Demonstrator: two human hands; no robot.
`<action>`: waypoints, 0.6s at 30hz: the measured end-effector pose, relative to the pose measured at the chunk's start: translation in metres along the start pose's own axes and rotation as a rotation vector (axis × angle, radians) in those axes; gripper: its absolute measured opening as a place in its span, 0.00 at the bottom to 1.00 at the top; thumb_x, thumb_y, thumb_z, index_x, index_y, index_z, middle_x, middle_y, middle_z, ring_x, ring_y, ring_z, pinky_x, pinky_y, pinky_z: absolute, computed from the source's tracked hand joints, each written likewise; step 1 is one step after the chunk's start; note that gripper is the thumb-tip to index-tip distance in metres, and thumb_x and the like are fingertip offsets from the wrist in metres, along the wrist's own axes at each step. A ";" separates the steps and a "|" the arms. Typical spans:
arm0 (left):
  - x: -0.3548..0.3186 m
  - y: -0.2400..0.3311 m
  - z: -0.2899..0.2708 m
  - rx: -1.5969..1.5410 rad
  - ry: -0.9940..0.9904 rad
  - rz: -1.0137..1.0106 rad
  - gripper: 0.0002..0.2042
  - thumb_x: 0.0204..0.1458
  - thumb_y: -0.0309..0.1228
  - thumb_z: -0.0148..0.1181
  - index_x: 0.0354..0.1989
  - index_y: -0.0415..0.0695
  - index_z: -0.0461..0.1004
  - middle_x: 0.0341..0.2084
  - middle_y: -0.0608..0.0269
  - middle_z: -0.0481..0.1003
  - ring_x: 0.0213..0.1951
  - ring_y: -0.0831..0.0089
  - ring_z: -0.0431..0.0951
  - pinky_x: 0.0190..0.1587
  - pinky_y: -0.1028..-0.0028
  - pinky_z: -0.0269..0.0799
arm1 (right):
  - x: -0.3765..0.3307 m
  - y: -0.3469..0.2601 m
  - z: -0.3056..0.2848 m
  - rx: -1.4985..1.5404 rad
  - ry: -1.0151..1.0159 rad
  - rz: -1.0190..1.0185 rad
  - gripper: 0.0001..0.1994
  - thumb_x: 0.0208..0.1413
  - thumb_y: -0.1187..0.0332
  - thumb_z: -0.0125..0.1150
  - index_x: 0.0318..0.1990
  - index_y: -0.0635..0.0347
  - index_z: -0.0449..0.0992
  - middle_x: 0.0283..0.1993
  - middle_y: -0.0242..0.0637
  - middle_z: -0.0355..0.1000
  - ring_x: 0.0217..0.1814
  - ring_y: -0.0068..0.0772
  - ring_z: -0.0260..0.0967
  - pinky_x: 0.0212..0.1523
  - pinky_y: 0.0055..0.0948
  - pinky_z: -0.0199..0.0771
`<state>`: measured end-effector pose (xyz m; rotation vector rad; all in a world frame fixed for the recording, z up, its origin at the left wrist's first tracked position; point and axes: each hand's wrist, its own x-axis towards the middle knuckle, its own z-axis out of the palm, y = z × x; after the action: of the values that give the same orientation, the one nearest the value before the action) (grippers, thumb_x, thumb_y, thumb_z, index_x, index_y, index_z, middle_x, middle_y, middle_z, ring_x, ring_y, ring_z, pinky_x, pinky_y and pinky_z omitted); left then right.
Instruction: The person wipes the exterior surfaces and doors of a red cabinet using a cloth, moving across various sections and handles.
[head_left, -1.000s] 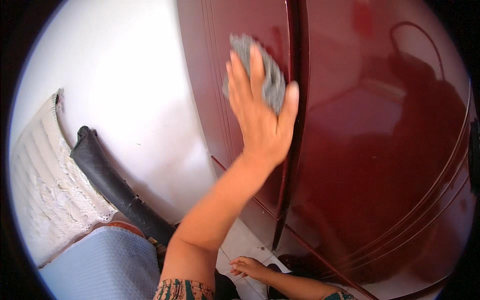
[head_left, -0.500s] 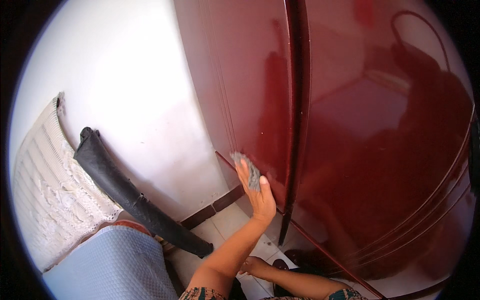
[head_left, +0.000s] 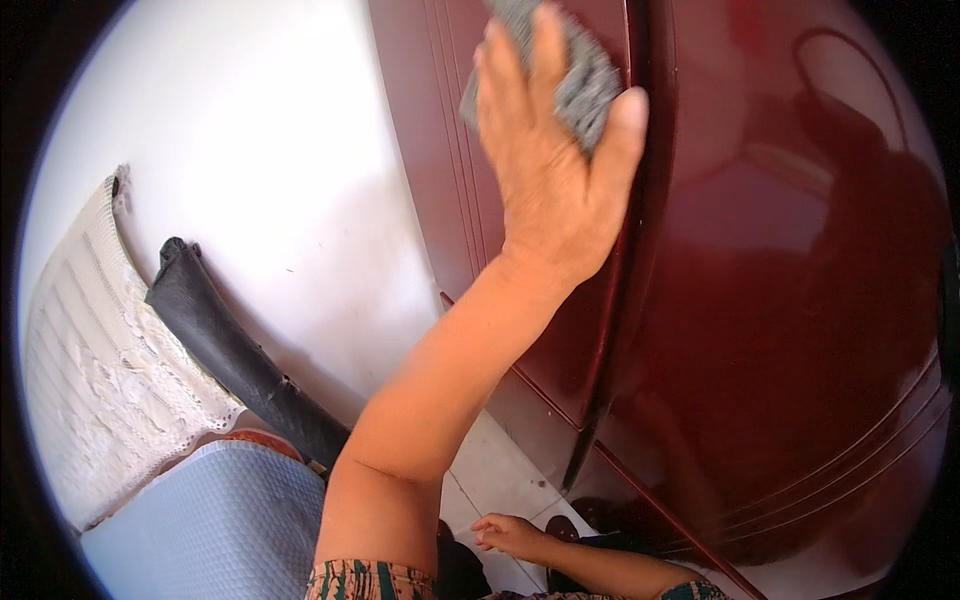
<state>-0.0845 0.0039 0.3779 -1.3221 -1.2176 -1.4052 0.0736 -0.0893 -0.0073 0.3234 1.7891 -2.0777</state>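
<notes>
— Where are your hands on the cabinet?

— Your left hand (head_left: 555, 165) lies flat and spread against the glossy dark red cabinet door (head_left: 800, 300), fingers stretched upward, pinning a grey cloth (head_left: 580, 80) under the palm and fingertips. Your right hand (head_left: 510, 533) hangs low near the cabinet's foot, fingers loosely curled, holding nothing that can be seen.

— And how does the cloth lie?

— Bunched, near the top of the door, just left of the dark vertical seam (head_left: 630, 300) between two door panels. Its long axis runs roughly up the door, along your fingers.

— Anything around the cabinet?

— Left of it stands a white wall (head_left: 260, 180). A black rolled item (head_left: 235, 355) leans against that wall, a cream knitted fabric (head_left: 95, 370) lies farther left, and a pale blue quilted surface (head_left: 210, 525) sits below. No labels or packages are legible.
</notes>
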 end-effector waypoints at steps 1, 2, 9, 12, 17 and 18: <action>0.005 0.003 -0.003 -0.006 0.002 0.073 0.38 0.61 0.53 0.43 0.70 0.36 0.46 0.69 0.38 0.45 0.71 0.44 0.41 0.70 0.53 0.35 | 0.000 0.002 0.000 -0.011 -0.008 -0.024 0.17 0.64 0.66 0.51 0.56 0.65 0.67 0.45 0.37 0.75 0.45 0.25 0.72 0.46 0.22 0.70; 0.009 0.003 -0.009 -0.008 0.002 0.146 0.38 0.62 0.56 0.37 0.71 0.38 0.47 0.69 0.37 0.45 0.71 0.43 0.41 0.70 0.52 0.36 | 0.000 0.001 0.001 -0.021 -0.019 -0.049 0.16 0.64 0.67 0.51 0.56 0.66 0.67 0.44 0.38 0.75 0.45 0.25 0.73 0.47 0.23 0.71; -0.095 -0.079 0.002 -0.184 0.152 -0.513 0.34 0.64 0.51 0.39 0.71 0.40 0.46 0.72 0.48 0.43 0.72 0.53 0.42 0.72 0.57 0.34 | 0.000 0.006 0.000 -0.145 0.011 -0.103 0.17 0.65 0.67 0.50 0.56 0.68 0.67 0.41 0.37 0.75 0.45 0.26 0.72 0.50 0.25 0.72; -0.171 -0.096 -0.002 -0.217 0.188 -0.903 0.34 0.65 0.51 0.35 0.71 0.38 0.43 0.72 0.50 0.42 0.73 0.57 0.40 0.72 0.61 0.34 | 0.001 0.002 0.006 -0.186 0.012 -0.062 0.17 0.64 0.67 0.51 0.56 0.67 0.67 0.41 0.36 0.75 0.44 0.24 0.72 0.49 0.25 0.72; -0.230 -0.088 -0.005 -0.242 0.201 -1.160 0.36 0.64 0.51 0.38 0.71 0.37 0.42 0.72 0.46 0.39 0.73 0.55 0.38 0.72 0.60 0.33 | 0.004 0.001 0.006 -0.251 0.024 -0.035 0.19 0.62 0.63 0.55 0.56 0.65 0.68 0.41 0.34 0.75 0.43 0.24 0.72 0.46 0.24 0.71; -0.217 -0.078 -0.004 -0.224 0.183 -1.109 0.36 0.64 0.50 0.39 0.71 0.37 0.42 0.72 0.45 0.39 0.73 0.54 0.38 0.72 0.60 0.33 | 0.003 -0.001 0.005 -0.268 0.037 -0.035 0.19 0.61 0.63 0.55 0.56 0.65 0.69 0.40 0.34 0.75 0.43 0.24 0.72 0.46 0.24 0.71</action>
<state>-0.1405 0.0046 0.1537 -0.5629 -1.8002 -2.4043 0.0711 -0.0947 -0.0068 0.2577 2.0781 -1.8338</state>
